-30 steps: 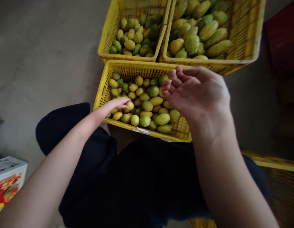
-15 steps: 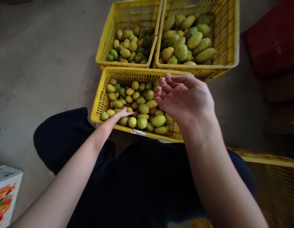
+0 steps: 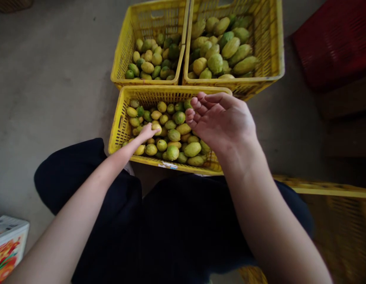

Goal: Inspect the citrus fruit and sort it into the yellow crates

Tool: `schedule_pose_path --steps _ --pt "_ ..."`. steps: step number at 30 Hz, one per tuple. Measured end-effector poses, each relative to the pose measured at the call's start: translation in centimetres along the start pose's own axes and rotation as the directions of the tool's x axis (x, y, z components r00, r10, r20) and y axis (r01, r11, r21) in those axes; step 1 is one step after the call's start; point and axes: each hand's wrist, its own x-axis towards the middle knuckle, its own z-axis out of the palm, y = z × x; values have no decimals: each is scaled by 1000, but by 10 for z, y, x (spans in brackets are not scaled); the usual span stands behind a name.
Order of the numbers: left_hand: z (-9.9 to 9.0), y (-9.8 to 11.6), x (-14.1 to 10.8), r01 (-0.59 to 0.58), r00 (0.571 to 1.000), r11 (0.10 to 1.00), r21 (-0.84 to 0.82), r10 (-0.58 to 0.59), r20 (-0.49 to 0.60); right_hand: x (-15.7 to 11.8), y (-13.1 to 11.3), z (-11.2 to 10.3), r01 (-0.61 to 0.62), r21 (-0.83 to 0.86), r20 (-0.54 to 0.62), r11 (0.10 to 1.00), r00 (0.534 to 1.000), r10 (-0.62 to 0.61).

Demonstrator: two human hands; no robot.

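My left hand (image 3: 146, 133) is closed on a yellow lemon (image 3: 157, 127), just above the other fruit in the near yellow crate (image 3: 114, 139). That crate holds many green and yellow lemons (image 3: 173, 135), some round, some longer. Over the crate's right side my right hand (image 3: 222, 120) is held palm up, fingers apart and slightly curled, with nothing in it. It hides the fruit and part of the rim beneath.
Behind stand two more yellow crates: the left one (image 3: 119, 51) holds small lemons, the right one (image 3: 275, 47) larger, longer fruit. A red basket (image 3: 333, 43) is at far right. Another yellow crate (image 3: 327, 189) stands beside my right leg, a printed box (image 3: 11, 244) at lower left.
My left hand has closed on a lemon and risen slightly from the fruit. My right hand keeps its open pose. The whole view has shifted a little, moving the crates leftward.
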Motion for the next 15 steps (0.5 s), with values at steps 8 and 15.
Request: schedule_pose_path --steps 8,15 --pt "-97 104 -52 -390 918 787 -478 293 -266 -2 14 4 36 -6 -68 999 997 -36" --pt "-82 138 -56 -409 908 790 -457 302 -289 -7 -6 18 -70 141 -187 988 978 96"
